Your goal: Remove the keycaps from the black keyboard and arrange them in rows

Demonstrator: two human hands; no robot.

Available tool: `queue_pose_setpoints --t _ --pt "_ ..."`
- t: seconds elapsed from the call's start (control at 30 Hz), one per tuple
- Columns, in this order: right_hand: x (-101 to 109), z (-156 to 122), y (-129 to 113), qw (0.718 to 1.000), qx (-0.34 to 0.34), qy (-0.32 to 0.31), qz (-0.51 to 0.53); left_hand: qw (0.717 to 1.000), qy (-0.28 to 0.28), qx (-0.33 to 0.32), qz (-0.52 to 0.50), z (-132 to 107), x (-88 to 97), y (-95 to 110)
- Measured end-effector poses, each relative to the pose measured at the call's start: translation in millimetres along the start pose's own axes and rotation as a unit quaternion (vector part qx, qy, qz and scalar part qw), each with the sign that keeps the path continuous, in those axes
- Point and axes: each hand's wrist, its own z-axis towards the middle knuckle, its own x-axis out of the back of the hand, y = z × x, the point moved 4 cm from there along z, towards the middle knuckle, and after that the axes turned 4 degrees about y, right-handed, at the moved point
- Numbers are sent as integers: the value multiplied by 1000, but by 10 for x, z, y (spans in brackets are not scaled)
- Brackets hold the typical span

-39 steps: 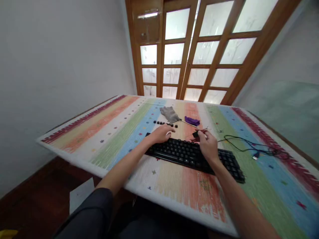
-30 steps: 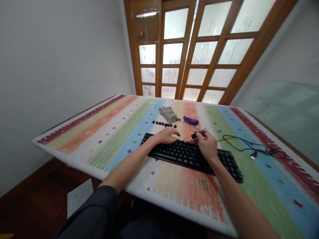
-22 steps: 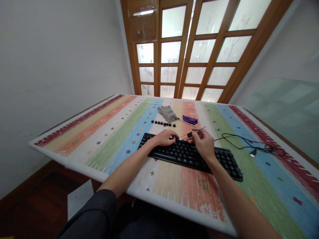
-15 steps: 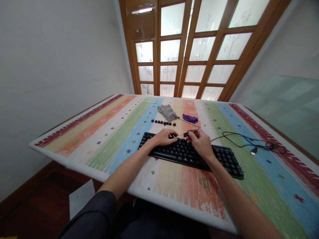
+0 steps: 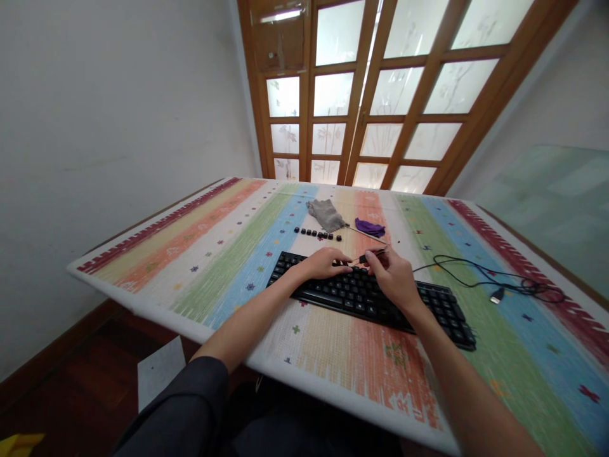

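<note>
A pale wall [image 5: 118, 114] rises at ten o'clock, glazed doors [image 5: 361, 117] at twelve. The striped counter [image 5: 190, 266] carries the keyboard [image 5: 342, 298] at six. The left hand [image 5: 327, 263] bends its fingers at the far edge, grip unclear; the right hand [image 5: 394, 277] pinches a black piece [image 5: 364, 259]. Beyond, toward eleven, lie a rag [image 5: 326, 214] and keycaps [image 5: 309, 232].

Right hand [image 5: 392, 274] in a close pinch, left hand [image 5: 326, 263] curled, palm down, just left of that grip, both forearms [image 5: 259, 317] slanting inward on its near side.
</note>
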Motion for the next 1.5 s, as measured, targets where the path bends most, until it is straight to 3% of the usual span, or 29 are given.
queue_pose_setpoints --t 0.13,0.47,0.6,0.8,0.93,1.23,1.5 --pt "-10 -4 -21 1000 11 -11 -4 1000 -4 4 4 7 -25 -4" --pt "-171 0 88 996 -48 -26 70 999 5 40 -18 -31 2 -4" --pt "-238 11 46 998 -13 -51 39 999 -1 48 -19 -39 25 1" --pt "-334 -5 -158 990 96 -73 -71 999 4 24 -22 -100 52 53" --pt "-367 -12 -192 985 118 -83 -91 999 12 37 -6 -156 66 86" --pt "-356 -5 -195 987 115 -79 -81 993 -35 56 93 -264 81 272" --pt "-295 66 -71 997 41 -53 -31 988 -56 47 136 -76 69 253"
